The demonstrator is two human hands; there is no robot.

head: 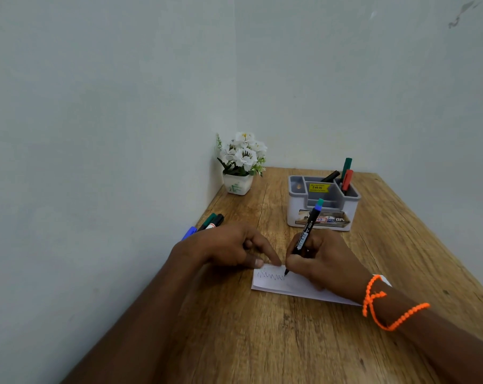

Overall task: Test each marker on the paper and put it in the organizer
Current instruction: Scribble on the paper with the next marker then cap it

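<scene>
My right hand grips a black marker with a blue and green end, its tip touching the white paper at the end of a zigzag scribble. The index finger and thumb of my left hand press on the paper's far left corner, the other fingers curled. The grey organizer stands behind the paper and holds a green marker, a red marker and a black marker. Three more markers, blue, green and black, lie on the table behind my left hand.
A small white pot of white flowers stands in the far left corner of the wooden table. Walls close the table's left and far sides. An orange bead bracelet is on my right wrist.
</scene>
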